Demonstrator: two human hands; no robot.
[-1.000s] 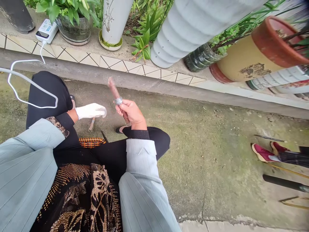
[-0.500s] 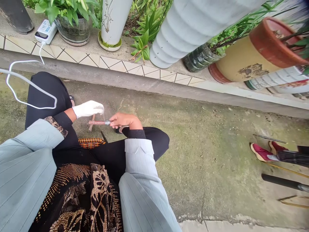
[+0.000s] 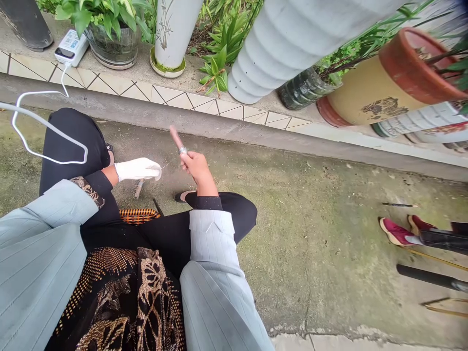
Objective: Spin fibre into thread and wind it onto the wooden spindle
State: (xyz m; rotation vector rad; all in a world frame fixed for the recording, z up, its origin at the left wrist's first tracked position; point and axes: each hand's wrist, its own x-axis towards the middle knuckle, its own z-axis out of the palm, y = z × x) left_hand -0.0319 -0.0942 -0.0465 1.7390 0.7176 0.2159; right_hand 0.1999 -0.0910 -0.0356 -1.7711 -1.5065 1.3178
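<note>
My right hand (image 3: 195, 165) is closed around the lower end of a reddish wooden stick (image 3: 177, 140) with a coil of thin wire (image 3: 182, 150) wound round it. The stick points up and away from me. My left hand (image 3: 138, 169) wears a white glove, and its fingers are pinched together at the tip, where a fine wire runs across to the coil. Both hands hover above my knees over the concrete ground. Another short stick (image 3: 138, 187) lies on the ground under the left hand.
A tiled ledge (image 3: 120, 85) ahead carries plant pots (image 3: 113, 44), a white vase (image 3: 171, 34), a large white ribbed pot (image 3: 292, 39) and a power bank (image 3: 70, 46) with a white cable (image 3: 47, 126). An orange woven edge (image 3: 139, 214) shows by my lap. Another person's red shoes (image 3: 402, 229) stand at the right.
My right hand swung the stick from lying level, pointing left at the glove, up to a raised slant. The gloved left hand stayed almost still.
</note>
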